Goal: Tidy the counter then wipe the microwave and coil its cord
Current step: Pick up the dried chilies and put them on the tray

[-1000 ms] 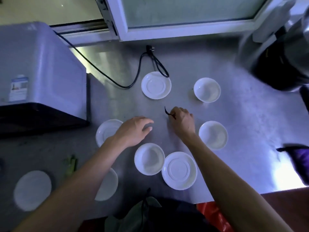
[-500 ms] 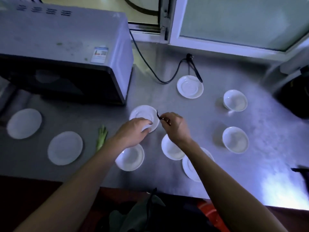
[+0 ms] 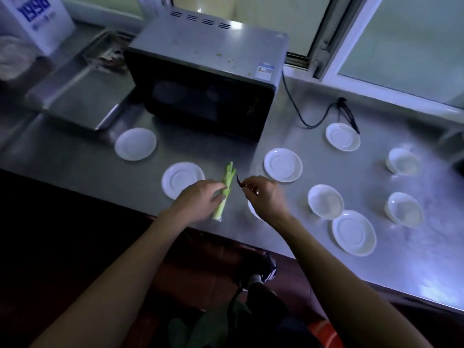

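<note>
A black and silver microwave stands at the back of the steel counter. Its black cord trails right to a plug near the window. A green vegetable stalk lies near the front edge, and my left hand closes its fingers around the stalk's middle. My right hand pinches a small dark scrap just right of the stalk. Several white saucers and small bowls are spread over the counter, such as a saucer and a bowl.
A steel tray sits left of the microwave, with a white box behind it. A window frame runs along the back. The counter's front edge is just below my hands, above a red-brown floor.
The view swung left. My left hand moved from the saucer area to the green stalk and took hold of it. My right hand keeps the dark scrap and followed leftward.
</note>
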The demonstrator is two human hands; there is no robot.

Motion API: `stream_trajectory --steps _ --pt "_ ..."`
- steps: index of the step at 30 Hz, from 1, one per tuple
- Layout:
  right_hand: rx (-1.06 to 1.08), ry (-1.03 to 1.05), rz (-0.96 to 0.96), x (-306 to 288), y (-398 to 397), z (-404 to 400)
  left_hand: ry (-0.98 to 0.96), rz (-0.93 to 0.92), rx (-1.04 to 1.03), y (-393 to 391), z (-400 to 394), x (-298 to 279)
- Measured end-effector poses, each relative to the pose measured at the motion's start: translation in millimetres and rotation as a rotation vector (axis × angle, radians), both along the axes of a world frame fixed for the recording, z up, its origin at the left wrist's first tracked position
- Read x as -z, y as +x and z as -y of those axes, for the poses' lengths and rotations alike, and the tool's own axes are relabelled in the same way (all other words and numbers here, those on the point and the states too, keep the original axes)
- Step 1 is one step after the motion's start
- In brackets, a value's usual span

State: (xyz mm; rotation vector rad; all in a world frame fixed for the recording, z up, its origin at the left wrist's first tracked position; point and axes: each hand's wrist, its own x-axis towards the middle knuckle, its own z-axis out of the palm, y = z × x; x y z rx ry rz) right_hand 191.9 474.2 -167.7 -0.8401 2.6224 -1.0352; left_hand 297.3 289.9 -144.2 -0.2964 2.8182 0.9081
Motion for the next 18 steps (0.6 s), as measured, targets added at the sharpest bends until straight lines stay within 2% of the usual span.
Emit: stream_trajectory --steps 7,13,18 --pt "-0.210 -0.023 -0.047 -14 79 95 -0.081 -0.014 -0.220 112 86 -16" --pt "-0.386 0.029 -0.039 -17 117 162 -0.067 -0.065 -0.427 182 131 -17" --pt "-0.506 0.058 -0.036 -10 134 217 -0.057 0.017 -0.546 225 163 -8"
